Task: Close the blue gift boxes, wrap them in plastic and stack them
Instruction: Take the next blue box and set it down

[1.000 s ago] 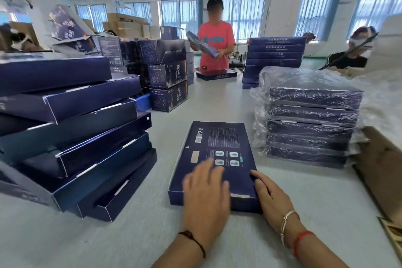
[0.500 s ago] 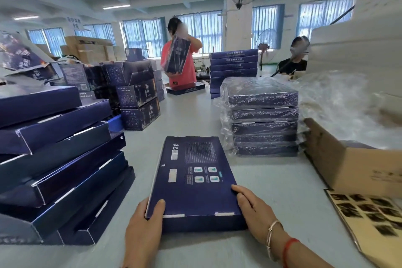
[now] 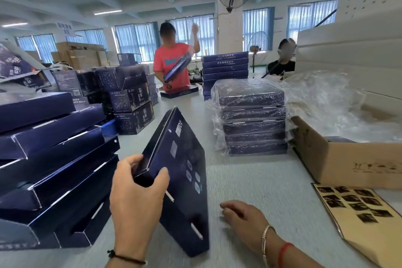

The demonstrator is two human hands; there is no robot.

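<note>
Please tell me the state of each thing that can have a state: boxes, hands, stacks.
Held blue box: closed, tilted up on its edge.
Left hand: grips the box's near corner.
Right hand: free, holds nothing.
Right stack: wrapped in plastic.
Left stack: unwrapped.
Cardboard carton: open.
</note>
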